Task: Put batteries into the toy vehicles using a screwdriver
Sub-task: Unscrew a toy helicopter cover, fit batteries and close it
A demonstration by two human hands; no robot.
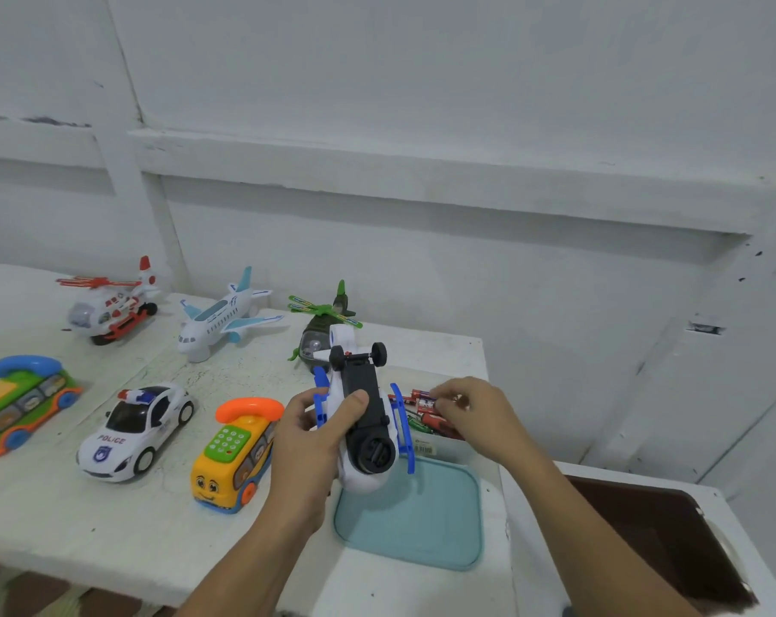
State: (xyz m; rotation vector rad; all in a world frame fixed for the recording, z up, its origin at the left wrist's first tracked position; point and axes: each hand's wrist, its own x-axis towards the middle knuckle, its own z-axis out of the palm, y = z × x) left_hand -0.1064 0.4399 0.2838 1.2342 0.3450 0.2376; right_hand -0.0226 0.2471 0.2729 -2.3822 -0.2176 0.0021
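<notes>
While the fingers (357, 400) of the left hand (308, 431) curl round the upturned white-and-blue toy helicopter (368, 456), thumb pressed on its black belly panel (361, 385), the fingers (444, 405) of the right hand (470, 407) bend into the clear box (439, 447) of red batteries (415, 398). Whether they pinch one cannot be told. The toy is held above the teal lid (421, 523) on the bench (110, 527). The panel appears closed, so loading seems barely begun. The police car (136, 431), airliner (221, 320) and other toys likely await their turn.
</notes>
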